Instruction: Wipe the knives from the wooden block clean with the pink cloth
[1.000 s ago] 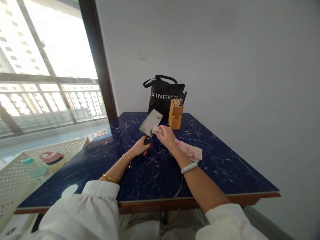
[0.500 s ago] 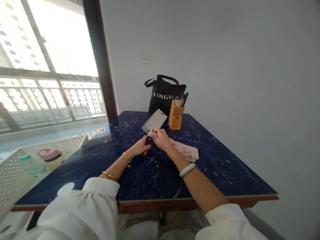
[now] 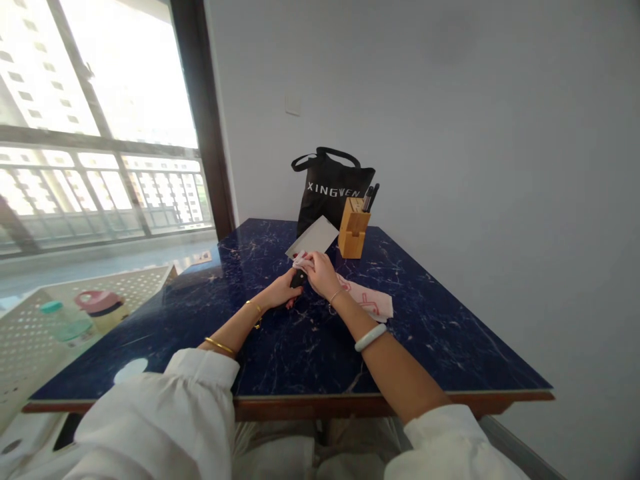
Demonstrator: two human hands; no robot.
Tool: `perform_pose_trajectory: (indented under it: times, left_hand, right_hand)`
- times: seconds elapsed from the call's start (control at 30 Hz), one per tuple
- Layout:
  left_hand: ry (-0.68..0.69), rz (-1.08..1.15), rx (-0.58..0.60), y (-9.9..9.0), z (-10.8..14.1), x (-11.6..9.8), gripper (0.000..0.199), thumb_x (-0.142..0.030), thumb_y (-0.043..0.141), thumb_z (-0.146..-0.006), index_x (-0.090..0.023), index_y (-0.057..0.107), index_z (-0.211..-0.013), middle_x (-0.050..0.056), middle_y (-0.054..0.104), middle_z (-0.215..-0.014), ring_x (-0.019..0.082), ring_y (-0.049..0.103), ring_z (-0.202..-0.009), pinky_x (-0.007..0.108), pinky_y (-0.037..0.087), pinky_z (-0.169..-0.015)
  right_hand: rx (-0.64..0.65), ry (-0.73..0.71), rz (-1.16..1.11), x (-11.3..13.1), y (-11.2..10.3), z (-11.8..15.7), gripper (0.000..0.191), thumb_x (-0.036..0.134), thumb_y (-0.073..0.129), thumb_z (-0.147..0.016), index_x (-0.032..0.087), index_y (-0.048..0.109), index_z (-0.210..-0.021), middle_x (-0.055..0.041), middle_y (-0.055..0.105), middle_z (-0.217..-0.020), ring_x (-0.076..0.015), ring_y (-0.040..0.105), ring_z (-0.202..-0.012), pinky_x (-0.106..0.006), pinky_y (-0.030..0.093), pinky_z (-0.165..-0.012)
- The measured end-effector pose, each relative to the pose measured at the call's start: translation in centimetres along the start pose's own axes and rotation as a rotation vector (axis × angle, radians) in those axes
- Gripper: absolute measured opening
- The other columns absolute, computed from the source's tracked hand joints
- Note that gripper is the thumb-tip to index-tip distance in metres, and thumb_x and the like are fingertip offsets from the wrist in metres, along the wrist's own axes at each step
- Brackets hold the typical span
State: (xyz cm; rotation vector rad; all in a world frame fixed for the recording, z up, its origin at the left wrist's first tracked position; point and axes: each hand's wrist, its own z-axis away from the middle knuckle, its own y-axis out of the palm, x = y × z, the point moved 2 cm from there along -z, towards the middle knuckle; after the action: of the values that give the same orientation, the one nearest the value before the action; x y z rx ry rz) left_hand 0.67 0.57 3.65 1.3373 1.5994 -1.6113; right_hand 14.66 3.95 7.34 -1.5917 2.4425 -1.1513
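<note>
A cleaver (image 3: 316,236) with a broad pale blade and a black handle is held above the table, its blade pointing away from me. My left hand (image 3: 283,289) is wrapped round the handle. My right hand (image 3: 323,273) pinches a pink-and-white cloth (image 3: 370,301) against the cleaver where blade and handle meet. The rest of that cloth, printed with red lines, trails to the right under my right wrist. My right fingertips are partly hidden by the bunched cloth.
Behind the blade stand a wooden knife block (image 3: 353,233) with dark-handled tools and a black tote bag (image 3: 333,187). At the left, a perforated basket (image 3: 150,290) holds a pink-lidded container (image 3: 100,303) and a bottle (image 3: 65,323). The blue marbled table (image 3: 425,347) meets the wall.
My right hand and the cloth bunch have shifted slightly up along the cleaver's base. The cloth's loose end has slid a little to the left. My left hand keeps its grip.
</note>
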Motion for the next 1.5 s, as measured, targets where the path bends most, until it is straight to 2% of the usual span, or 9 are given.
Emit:
perform_pose_trajectory:
  times: [0.17, 0.33, 0.5, 0.7, 0.97, 1.13, 1.3, 1.37, 1.5]
  left_hand:
    - [-0.003, -0.014, 0.0, 0.0, 0.1, 0.1, 0.03, -0.023, 0.05, -0.074, -0.014, 0.037, -0.1, -0.009, 0.049, -0.042, 0.009, 0.049, -0.031, 0.016, 0.036, -0.03]
    - [0.007, -0.008, 0.017, -0.1, 0.2, -0.1, 0.032, -0.023, 0.051, -0.074, -0.014, 0.037, -0.101, -0.008, 0.051, -0.044, 0.009, 0.05, -0.032, 0.016, 0.038, -0.031]
    - [-0.008, -0.009, 0.0, 0.0, 0.1, -0.1, 0.031, -0.025, 0.052, -0.074, -0.015, 0.038, -0.1, -0.008, 0.05, -0.045, 0.008, 0.049, -0.031, 0.015, 0.037, -0.031]
    - [0.0, -0.057, 0.027, 0.0, 0.3, -0.7, 0.037, -0.02, 0.051, -0.072, -0.014, 0.037, -0.106, -0.007, 0.051, -0.044, 0.01, 0.051, -0.033, 0.017, 0.04, -0.033]
    - [-0.003, -0.059, 0.014, 0.0, 0.3, -0.5, 0.032, -0.023, 0.05, -0.073, -0.015, 0.037, -0.102, -0.008, 0.05, -0.045, 0.009, 0.05, -0.033, 0.017, 0.038, -0.032]
    - [-0.007, -0.145, 0.045, 0.1, 0.5, -1.1, 0.031, -0.023, 0.05, -0.073, -0.017, 0.037, -0.101, -0.008, 0.051, -0.044, 0.011, 0.052, -0.035, 0.018, 0.04, -0.035]
    - [-0.001, -0.178, 0.066, 0.2, 0.7, -1.5, 0.022, -0.024, 0.049, -0.073, -0.019, 0.036, -0.091, -0.008, 0.05, -0.045, 0.012, 0.052, -0.035, 0.018, 0.039, -0.033]
    - [0.008, -0.192, 0.073, 0.3, 0.7, -1.6, 0.021, -0.025, 0.048, -0.073, -0.02, 0.035, -0.089, -0.008, 0.051, -0.045, 0.013, 0.053, -0.035, 0.019, 0.039, -0.033]
    - [0.019, -0.205, 0.077, 0.3, 0.6, -1.6, 0.021, -0.024, 0.047, -0.074, -0.019, 0.035, -0.09, -0.007, 0.051, -0.044, 0.014, 0.054, -0.036, 0.02, 0.04, -0.034]
  right_hand:
    - [0.066, 0.029, 0.009, -0.5, 0.1, 0.3, 0.012, 0.012, 0.048, -0.073, 0.017, 0.049, -0.084, -0.0033, 0.053, -0.082, -0.0173, 0.045, -0.081, -0.028, 0.037, -0.075]
    - [0.016, 0.011, -0.011, -0.4, 0.1, -0.1, 0.011, 0.015, 0.047, -0.076, 0.017, 0.048, -0.086, -0.0035, 0.053, -0.086, -0.0173, 0.045, -0.086, -0.028, 0.036, -0.078]
    - [0.114, 0.036, -0.013, -0.8, -0.1, 0.1, 0.011, 0.012, 0.049, -0.073, 0.017, 0.049, -0.082, -0.0025, 0.053, -0.083, -0.0165, 0.045, -0.083, -0.028, 0.036, -0.076]
    - [-0.002, -0.013, -0.016, -0.2, 0.1, -0.2, 0.009, 0.016, 0.048, -0.075, 0.017, 0.048, -0.084, -0.0034, 0.053, -0.085, -0.0171, 0.045, -0.087, -0.029, 0.035, -0.08]
    - [0.043, 0.006, 0.021, -0.5, -0.1, 0.6, 0.01, 0.015, 0.048, -0.076, 0.017, 0.049, -0.086, -0.0044, 0.054, -0.086, -0.0178, 0.046, -0.085, -0.029, 0.036, -0.077]
    - [-0.009, -0.084, -0.018, 0.4, -0.2, -1.6, 0.01, 0.019, 0.046, -0.078, 0.018, 0.049, -0.087, -0.0041, 0.053, -0.088, -0.0182, 0.045, -0.088, -0.031, 0.036, -0.08]
    - [-0.127, -0.008, 0.002, -0.3, -1.0, -4.3, 0.008, 0.02, 0.043, -0.079, 0.017, 0.049, -0.085, -0.005, 0.053, -0.085, -0.0192, 0.045, -0.084, -0.034, 0.035, -0.079]
    - [-0.105, -0.044, 0.018, 0.1, -1.1, -4.5, 0.011, 0.018, 0.042, -0.079, 0.017, 0.049, -0.088, -0.0053, 0.053, -0.088, -0.0191, 0.044, -0.085, -0.034, 0.035, -0.08]
    - [0.047, -0.179, -0.003, 1.7, -0.9, -4.3, 0.013, 0.02, 0.043, -0.08, 0.02, 0.049, -0.091, -0.0035, 0.053, -0.091, -0.0178, 0.044, -0.088, -0.031, 0.034, -0.082]
